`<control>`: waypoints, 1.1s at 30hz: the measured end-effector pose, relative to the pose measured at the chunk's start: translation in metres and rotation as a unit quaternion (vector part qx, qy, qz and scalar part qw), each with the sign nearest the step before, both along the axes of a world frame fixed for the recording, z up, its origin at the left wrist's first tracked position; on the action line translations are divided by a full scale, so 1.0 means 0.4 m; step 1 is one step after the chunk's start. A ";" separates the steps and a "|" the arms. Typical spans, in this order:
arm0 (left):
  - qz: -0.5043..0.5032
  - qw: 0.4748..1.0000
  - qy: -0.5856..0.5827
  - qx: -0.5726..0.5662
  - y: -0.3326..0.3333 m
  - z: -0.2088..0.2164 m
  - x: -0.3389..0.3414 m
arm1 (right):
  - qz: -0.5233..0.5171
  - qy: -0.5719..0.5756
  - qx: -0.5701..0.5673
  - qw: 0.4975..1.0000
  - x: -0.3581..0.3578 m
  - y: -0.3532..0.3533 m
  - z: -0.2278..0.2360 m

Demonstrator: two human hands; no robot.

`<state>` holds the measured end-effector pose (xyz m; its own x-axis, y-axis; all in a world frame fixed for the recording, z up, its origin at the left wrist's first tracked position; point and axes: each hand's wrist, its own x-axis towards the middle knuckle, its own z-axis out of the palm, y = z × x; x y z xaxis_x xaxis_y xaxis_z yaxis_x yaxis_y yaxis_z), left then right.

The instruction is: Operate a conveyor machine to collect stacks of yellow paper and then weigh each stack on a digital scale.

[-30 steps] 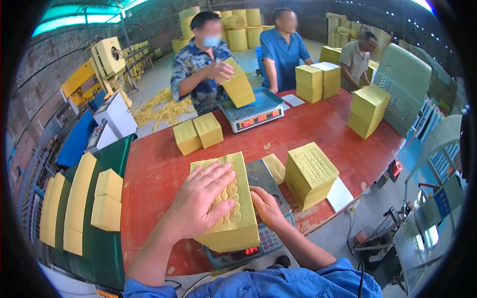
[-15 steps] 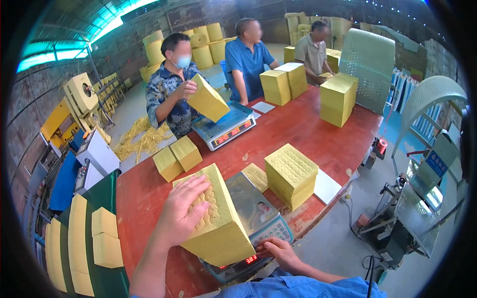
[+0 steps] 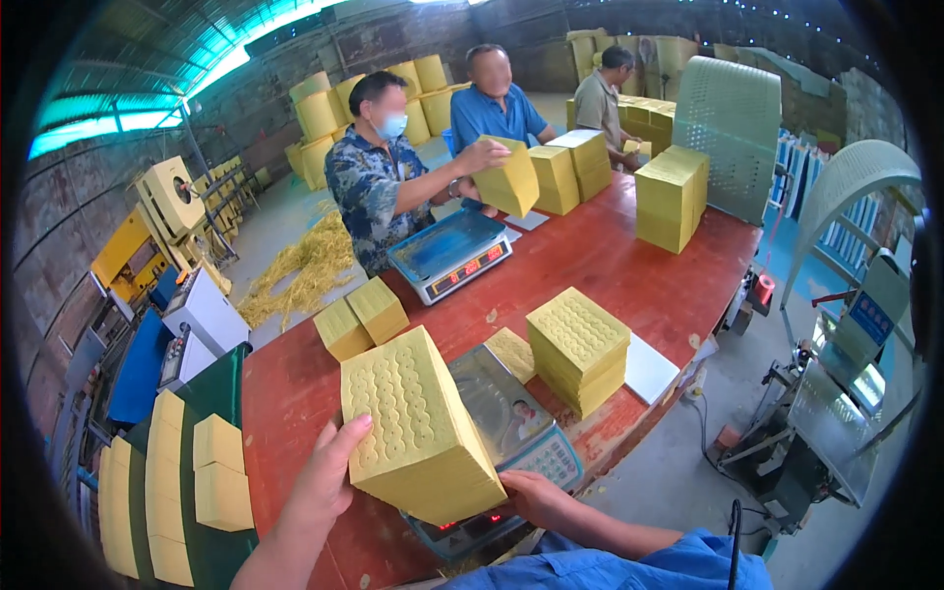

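Observation:
A tall stack of yellow paper [image 3: 423,433], its top sheet punched with rows of scalloped round patterns, rests on the near digital scale [image 3: 497,393] and hides part of its pan and display. My left hand [image 3: 329,462] grips the stack's left side, the thumb along the upper edge and the other fingers mostly hidden. At the opposite lower corner my right hand [image 3: 539,500] has its fingers against the paper, beside the scale's keypad. Just beyond the scale stands another punched paper stack [image 3: 578,349], next to a small yellow pad [image 3: 511,352].
Across the red table [image 3: 472,315], a masked co-worker [image 3: 383,177] holds a yellow stack [image 3: 506,179] beside a second scale [image 3: 450,258]. Two more people stand farther back. Paper blocks [image 3: 362,320] sit at left, a white board [image 3: 649,369] at right. A green conveyor [image 3: 224,383] flanks the table.
My left hand has slid from the stack's top to its left side. My right hand has moved onto its lower corner. The masked co-worker has lifted a stack off the far scale, to the right.

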<state>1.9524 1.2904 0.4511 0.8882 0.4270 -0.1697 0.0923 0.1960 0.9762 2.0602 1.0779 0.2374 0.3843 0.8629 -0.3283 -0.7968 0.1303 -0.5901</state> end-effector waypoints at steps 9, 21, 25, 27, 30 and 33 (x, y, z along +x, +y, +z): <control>0.026 0.996 0.018 -0.083 -0.028 -0.009 -0.053 | -0.017 -0.060 -0.014 0.998 -0.013 -0.025 0.070; 0.069 0.932 -0.134 0.328 -0.160 0.022 0.006 | -0.113 -0.318 0.099 0.936 0.265 -0.296 0.312; 0.143 0.941 -0.189 0.243 -0.178 -0.064 0.154 | -0.172 -0.381 0.058 0.906 0.462 -0.410 0.326; 0.076 0.984 -0.152 0.058 -0.398 0.040 0.424 | -0.215 -0.358 0.049 0.907 0.577 -0.468 0.309; -0.055 0.919 -0.220 0.322 -0.478 -0.009 0.620 | -0.242 -0.307 0.027 0.920 0.727 -0.575 0.250; -0.061 0.956 -0.195 -0.212 -0.586 -0.035 0.779 | -0.229 -0.305 -0.003 0.924 0.871 -0.640 0.200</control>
